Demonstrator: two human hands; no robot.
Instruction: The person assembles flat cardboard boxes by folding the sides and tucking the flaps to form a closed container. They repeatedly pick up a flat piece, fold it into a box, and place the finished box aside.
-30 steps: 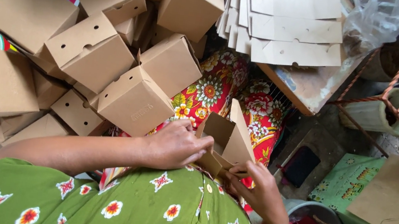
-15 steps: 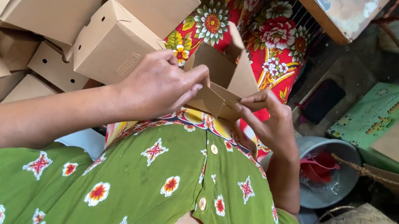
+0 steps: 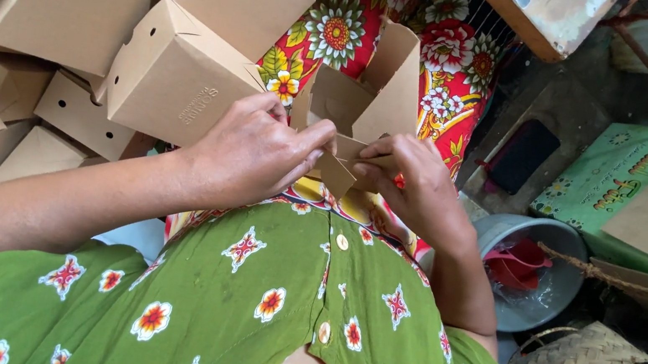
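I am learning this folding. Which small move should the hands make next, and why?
Probably press the loose flap inward: the left hand and right hand pinch the half-folded cardboard box at its lower edge, while one panel stands upright and open, unlike the closed boxes beside it.

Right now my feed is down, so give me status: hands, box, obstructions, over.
Left hand and right hand both gripping half-folded cardboard box. Flaps open. Finished boxes piled close at left, not blocking.

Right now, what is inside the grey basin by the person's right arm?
The grey basin holds a red plastic scoop and some clear plastic film. The right arm covers its near left side, so anything there stays unseen.
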